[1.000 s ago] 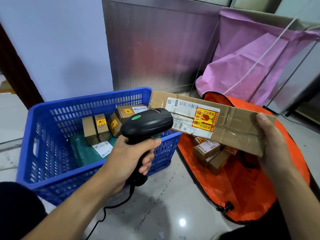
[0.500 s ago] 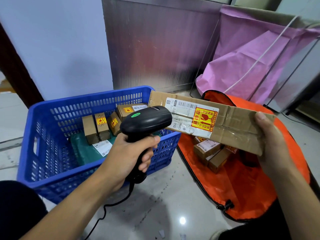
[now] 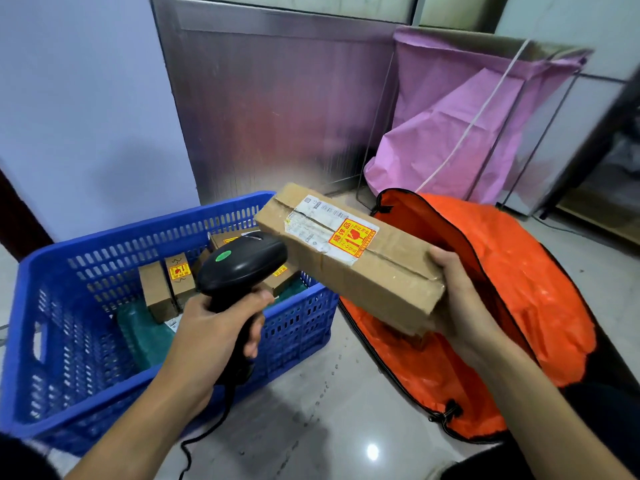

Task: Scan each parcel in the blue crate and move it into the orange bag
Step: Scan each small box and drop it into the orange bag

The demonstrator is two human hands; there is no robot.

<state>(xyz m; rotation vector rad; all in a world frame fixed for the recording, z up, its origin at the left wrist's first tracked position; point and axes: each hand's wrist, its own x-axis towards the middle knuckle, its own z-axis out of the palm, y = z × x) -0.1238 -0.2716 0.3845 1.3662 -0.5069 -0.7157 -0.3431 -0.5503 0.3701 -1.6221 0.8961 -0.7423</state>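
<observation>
The left hand point(image 3: 221, 327) has its grip closed round the handle of the black scanner point(image 3: 244, 265), index finger curled at the front. The scanner head sits over the right half of the blue crate point(image 3: 104, 245), nose aimed at the long cardboard parcel point(image 3: 363, 271). That parcel is up in the air just past the crate's right rim, far end hanging over the crate's back right corner. The right hand point(image 3: 460, 299) grips its near end, thumb on the top edge. The red-and-yellow fragile sticker point(image 3: 351, 237) faces up, tilted. Scanner nose and parcel are very close; whether they touch, I can't tell. Down in the crate, small brown boxes point(image 3: 156, 292) stand near the back wall, with a green mailer point(image 3: 145, 337) flat on the bottom. Right of the crate, the orange bag point(image 3: 519, 278) lies open on the floor point(image 3: 311, 393). Behind and right of the crate there's a pink sack point(image 3: 460, 133). The scanner's cable point(image 3: 188, 448) trails down in front of the crate.
</observation>
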